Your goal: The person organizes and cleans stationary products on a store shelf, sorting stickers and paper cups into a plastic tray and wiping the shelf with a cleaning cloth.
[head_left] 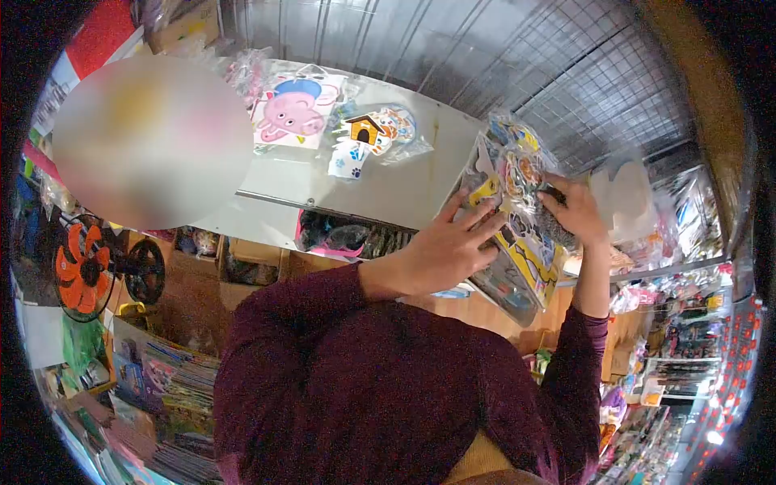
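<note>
My left hand (462, 244) is open, fingers spread over the near left side of a pile of clear plastic packets. My right hand (578, 214) curls its fingers onto the right side of the pile, closed on a plastic packet of colourful printed cut-outs (525, 171). Below them lies a packet with yellow and black printing (521, 257), its near end jutting past the table edge. To the left on the white table (279, 187) lie a doghouse-and-paw-print cut-out packet (368, 133) and a pink cartoon pig cut-out (293, 111).
A wire grid (602, 61) and grey metal wall stand behind the table. Whitish plastic bags (626, 198) crowd the right. An orange fan (82, 268) is at the lower left, above stacked flat packets (190, 396). Stocked shelves (687, 364) line the right. A blurred patch covers the upper left.
</note>
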Demonstrator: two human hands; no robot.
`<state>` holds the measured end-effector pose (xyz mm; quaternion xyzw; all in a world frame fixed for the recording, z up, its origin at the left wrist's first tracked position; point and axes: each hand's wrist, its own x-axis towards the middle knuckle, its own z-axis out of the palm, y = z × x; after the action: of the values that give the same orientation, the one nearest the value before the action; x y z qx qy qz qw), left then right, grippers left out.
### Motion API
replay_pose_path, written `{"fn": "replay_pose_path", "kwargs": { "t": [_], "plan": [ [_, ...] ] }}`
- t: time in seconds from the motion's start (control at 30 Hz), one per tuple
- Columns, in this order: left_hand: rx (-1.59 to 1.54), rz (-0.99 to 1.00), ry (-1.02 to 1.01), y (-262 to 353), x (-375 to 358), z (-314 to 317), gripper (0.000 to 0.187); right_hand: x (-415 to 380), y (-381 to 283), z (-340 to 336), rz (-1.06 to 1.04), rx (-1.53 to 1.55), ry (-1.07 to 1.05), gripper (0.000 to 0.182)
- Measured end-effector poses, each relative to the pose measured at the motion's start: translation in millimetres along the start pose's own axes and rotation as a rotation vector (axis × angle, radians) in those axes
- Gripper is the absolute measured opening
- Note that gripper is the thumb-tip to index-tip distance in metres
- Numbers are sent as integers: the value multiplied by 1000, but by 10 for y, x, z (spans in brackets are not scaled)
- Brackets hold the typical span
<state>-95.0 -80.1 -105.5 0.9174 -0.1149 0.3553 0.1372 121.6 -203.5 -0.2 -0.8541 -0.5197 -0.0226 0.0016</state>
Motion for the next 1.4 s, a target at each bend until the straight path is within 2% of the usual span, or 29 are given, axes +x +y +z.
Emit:
{"fn": "replay_pose_path", "kwargs": {
  "t": [0.13, 0.17, 0.23, 0.27, 0.33, 0.5, 0.57, 0.63, 0.73, 0.97, 1.03, 1.33, 1.4],
  "plan": [
    [-11, -26, -28, 4, -3, 3, 19, -55, 15, 124, 46, -16, 103, 41],
    [-40, -24, 18, 4, -3, -4, 24, -61, -21, 116, 39, -8, 105, 41],
    [-55, -28, 75, -21, -35, -75, 29, -91, -99, 39, 167, 108, 91, 40],
    [-138, -19, 110, -42, -61, -178, 35, -105, -34, 102, 109, 103, 185, 38],
    [-215, -10, 144, -128, -175, -328, 41, -127, 31, 184, 94, 90, 234, 38],
    [26, -336, 509, -646, -693, -806, 37, -161, 80, 324, 133, 207, 274, 36],
    [211, -457, 537, -809, -914, -984, 27, -169, -54, 253, 261, 157, 250, 35],
    [296, -542, 590, -971, -1122, -1055, 24, -159, 34, 342, 207, 171, 286, 36],
    [357, -579, 591, -1185, -1362, -1066, 22, -177, -46, 338, 318, 112, 278, 39],
    [485, -679, 526, -1389, -1468, -986, 25, -170, 138, 482, 195, 76, 382, 35],
    [491, -700, 561, -1396, -1451, -978, 27, -164, 155, 508, 256, 74, 375, 33],
    [493, -778, 549, -1385, -1458, -937, 25, -172, 116, 485, 152, 92, 407, 32],
    [511, -772, 538, -1393, -1442, -942, 24, -176, 65, 445, 196, 130, 388, 33]
  ]
}}
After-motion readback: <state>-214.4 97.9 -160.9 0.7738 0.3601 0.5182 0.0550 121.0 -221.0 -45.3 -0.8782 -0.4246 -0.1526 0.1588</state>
